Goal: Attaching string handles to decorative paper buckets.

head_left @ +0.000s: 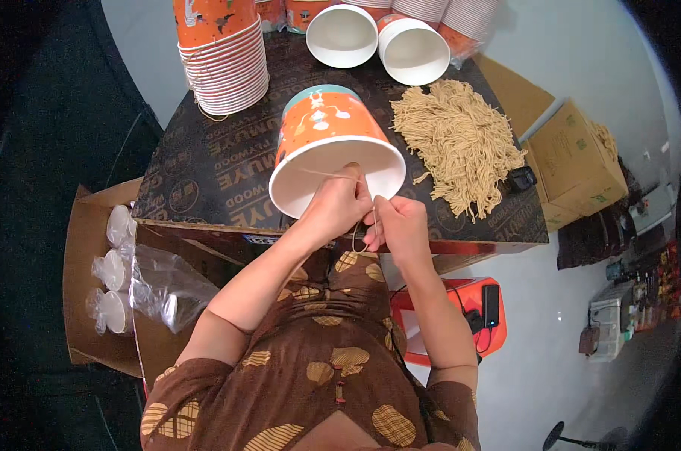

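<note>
A large orange paper bucket [333, 116] with a white rim and printed figures lies on its side on the dark table, its mouth facing me. In front of that mouth, my left hand [339, 201] is closed in a pinch on a thin tan string [355, 234]. Close beside it on the right, my right hand [400, 225] also pinches the string, which hangs in a small loop between them. One stretch of the string crosses the bucket's white inside. To the right lies a loose heap of tan strings [461, 143].
A tall stack of nested orange buckets [224, 68] stands at the far left of the table [197, 165]. Two white-mouthed buckets [342, 36] lie at the back. Cardboard boxes [577, 165] flank the table; the left one [84, 278] holds plastic-wrapped cups. A red stool [494, 342] is below right.
</note>
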The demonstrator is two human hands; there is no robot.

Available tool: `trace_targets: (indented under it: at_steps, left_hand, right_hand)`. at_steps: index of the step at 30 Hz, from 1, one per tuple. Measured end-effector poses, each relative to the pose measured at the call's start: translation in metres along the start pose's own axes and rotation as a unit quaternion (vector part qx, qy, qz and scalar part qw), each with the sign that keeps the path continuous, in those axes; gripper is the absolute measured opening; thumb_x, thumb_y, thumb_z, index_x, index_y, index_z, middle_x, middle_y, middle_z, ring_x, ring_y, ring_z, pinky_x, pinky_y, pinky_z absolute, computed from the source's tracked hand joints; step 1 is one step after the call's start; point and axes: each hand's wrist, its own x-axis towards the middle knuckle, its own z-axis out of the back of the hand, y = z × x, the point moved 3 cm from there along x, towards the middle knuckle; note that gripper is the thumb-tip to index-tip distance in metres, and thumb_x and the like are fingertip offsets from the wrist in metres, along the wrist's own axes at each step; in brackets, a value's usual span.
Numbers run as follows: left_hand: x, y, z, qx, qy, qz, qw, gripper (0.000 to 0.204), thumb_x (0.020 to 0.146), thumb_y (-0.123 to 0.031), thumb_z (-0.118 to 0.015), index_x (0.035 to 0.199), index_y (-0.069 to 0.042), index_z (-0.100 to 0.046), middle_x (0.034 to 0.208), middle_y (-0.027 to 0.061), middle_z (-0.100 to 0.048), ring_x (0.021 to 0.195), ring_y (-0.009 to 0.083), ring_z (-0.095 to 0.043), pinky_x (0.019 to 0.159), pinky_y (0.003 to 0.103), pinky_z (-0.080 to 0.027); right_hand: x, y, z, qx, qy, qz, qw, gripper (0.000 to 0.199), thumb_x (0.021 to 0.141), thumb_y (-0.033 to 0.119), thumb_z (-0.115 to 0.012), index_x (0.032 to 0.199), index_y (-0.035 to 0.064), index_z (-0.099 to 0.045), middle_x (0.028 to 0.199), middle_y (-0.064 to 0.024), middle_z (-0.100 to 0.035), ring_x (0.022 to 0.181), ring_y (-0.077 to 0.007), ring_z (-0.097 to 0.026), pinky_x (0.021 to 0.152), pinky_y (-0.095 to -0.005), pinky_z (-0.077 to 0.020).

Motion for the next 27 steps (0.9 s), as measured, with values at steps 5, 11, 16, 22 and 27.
trace_targets:
  at_steps: [5, 11, 16, 22, 27]
  left_hand:
    - [-0.001, 0.014, -0.006, -0.073, -0.027, -0.007, 0.997, 0.011, 0.086, 0.000, -0.058, 0.097, 0.003, -0.059, 0.080, 0.0051, -0.058, 0.072, 0.0121, -0.056, 0.065, 0.029, -0.048]
    - [-0.003, 0.013, -0.004, -0.016, 0.005, -0.064, 0.998, 0.010, 0.087, 0.000, -0.056, 0.095, 0.003, -0.061, 0.086, 0.0107, -0.061, 0.077, 0.0161, -0.060, 0.068, 0.031, -0.049]
    - [-0.005, 0.007, -0.004, -0.008, -0.044, -0.093, 0.995, 0.007, 0.082, 0.001, -0.056, 0.081, 0.005, -0.061, 0.082, 0.0224, -0.063, 0.081, 0.0383, -0.063, 0.072, 0.043, -0.049]
    - [-0.006, 0.005, -0.003, 0.022, -0.050, -0.107, 0.993, 0.009, 0.084, 0.000, -0.055, 0.079, 0.007, -0.058, 0.080, 0.0263, -0.061, 0.083, 0.0425, -0.062, 0.073, 0.046, -0.049]
    - [-0.006, 0.008, -0.006, 0.043, -0.066, -0.099, 0.992, 0.009, 0.085, 0.000, -0.056, 0.081, 0.008, -0.055, 0.080, 0.0290, -0.059, 0.083, 0.0442, -0.061, 0.071, 0.048, -0.048]
  right_hand:
    - [0.002, -0.002, 0.005, 0.002, 0.001, -0.027, 1.000, 0.029, 0.095, 0.015, -0.057, 0.075, -0.0063, -0.059, 0.067, -0.0118, -0.062, 0.044, -0.0158, -0.059, 0.035, -0.0273, -0.0471]
    - [0.002, 0.001, 0.005, -0.021, 0.002, -0.039, 0.999, 0.029, 0.094, 0.015, -0.055, 0.077, -0.0087, -0.060, 0.065, -0.0115, -0.062, 0.046, -0.0158, -0.060, 0.037, -0.0274, -0.0473]
    - [0.002, -0.001, 0.013, -0.039, 0.025, -0.048, 0.998, 0.023, 0.093, 0.012, -0.057, 0.081, -0.0077, -0.061, 0.069, -0.0107, -0.063, 0.048, -0.0149, -0.060, 0.038, -0.0265, -0.0477]
    - [-0.025, 0.004, 0.020, -0.089, 0.032, -0.046, 0.994, 0.020, 0.090, 0.010, -0.060, 0.101, -0.0061, -0.066, 0.066, -0.0066, -0.063, 0.051, -0.0120, -0.061, 0.041, -0.0245, -0.0476]
    - [-0.035, -0.010, 0.026, -0.151, 0.026, -0.007, 0.988, 0.015, 0.090, 0.010, -0.062, 0.092, -0.0039, -0.067, 0.068, -0.0066, -0.065, 0.054, -0.0098, -0.061, 0.044, -0.0251, -0.0495]
